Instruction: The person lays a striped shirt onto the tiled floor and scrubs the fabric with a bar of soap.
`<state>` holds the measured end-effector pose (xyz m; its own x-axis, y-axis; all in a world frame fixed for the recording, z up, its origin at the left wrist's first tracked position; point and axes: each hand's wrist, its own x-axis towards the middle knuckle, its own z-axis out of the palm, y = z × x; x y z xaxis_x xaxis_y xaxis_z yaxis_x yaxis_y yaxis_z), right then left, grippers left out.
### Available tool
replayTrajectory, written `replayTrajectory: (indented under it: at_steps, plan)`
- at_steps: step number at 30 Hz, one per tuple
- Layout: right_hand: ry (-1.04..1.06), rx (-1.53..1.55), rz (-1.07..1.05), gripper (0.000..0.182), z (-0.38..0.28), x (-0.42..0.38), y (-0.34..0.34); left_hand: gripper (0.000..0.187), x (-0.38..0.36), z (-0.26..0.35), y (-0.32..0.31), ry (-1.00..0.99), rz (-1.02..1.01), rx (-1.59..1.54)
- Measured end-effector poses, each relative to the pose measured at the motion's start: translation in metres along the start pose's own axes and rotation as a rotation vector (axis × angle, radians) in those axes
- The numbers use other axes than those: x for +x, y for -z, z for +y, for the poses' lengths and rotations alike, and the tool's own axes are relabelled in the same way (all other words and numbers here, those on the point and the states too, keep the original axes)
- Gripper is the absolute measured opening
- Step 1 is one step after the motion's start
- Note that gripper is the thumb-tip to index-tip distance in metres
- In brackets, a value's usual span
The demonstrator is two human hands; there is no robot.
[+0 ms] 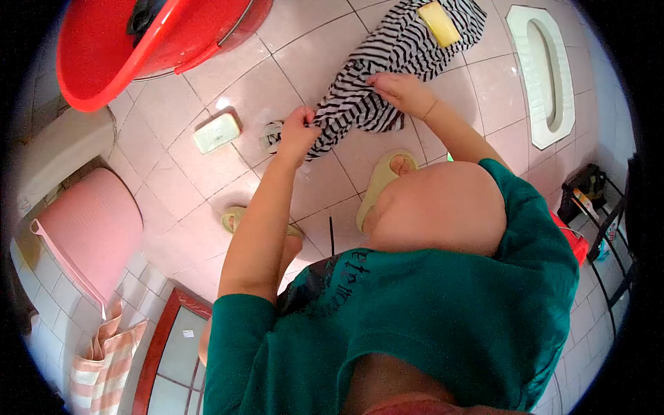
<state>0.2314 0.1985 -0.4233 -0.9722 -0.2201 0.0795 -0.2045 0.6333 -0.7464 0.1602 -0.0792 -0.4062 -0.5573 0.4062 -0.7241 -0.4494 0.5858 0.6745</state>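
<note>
A black-and-white striped cloth garment (373,62) lies stretched and wrinkled over the tiled floor in front of me. My left hand (299,135) is closed on its near left end, fingers pinching the fabric. Farther right, my right hand (407,93) grips the garment's middle edge between thumb and fingers. A yellow bar of soap (439,24) rests on the striped cloth near its far end. To the left of my left hand, a whitish rectangular block (217,133) lies on the tiles.
A big red tub (207,41) with dark cloth inside stands at upper left. A pink tub (93,228) is at the left. The squat toilet (550,76) is set in the floor at right, with a black rack (609,235) nearer me. My slippers (379,183) are on the tiles.
</note>
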Motion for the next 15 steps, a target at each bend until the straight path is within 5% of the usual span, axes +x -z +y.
replayTrajectory:
  at_steps: [3, 5, 7, 11, 13, 15]
  plan:
    - [-0.084, 0.029, -0.013, 0.017, -0.007, -0.005, 0.001, 0.024, 0.018, 0.019, -0.025, 0.156, 0.120, -0.427]
    - [-0.067, 0.006, -0.080, 0.020, -0.007, -0.002, 0.000, 0.037, 0.018, 0.042, -0.028, 0.229, 0.165, -0.418]
    - [-0.016, -0.019, 0.053, 0.022, -0.017, 0.004, -0.002, 0.036, 0.028, 0.048, -0.028, 0.031, 0.199, 0.169]
    - [-0.400, -0.357, 0.002, 0.025, -0.035, 0.023, -0.008, 0.025, 0.014, 0.067, -0.041, -0.236, 0.313, -0.091]
    - [-0.643, -0.433, -0.101, 0.022, -0.045, 0.041, -0.007, 0.019, -0.008, 0.083, -0.049, -0.399, 0.444, 0.246]
    - [-0.603, -0.403, 0.040, 0.019, -0.033, 0.054, -0.010, 0.021, -0.016, 0.086, -0.057, -0.468, 0.433, 0.360]
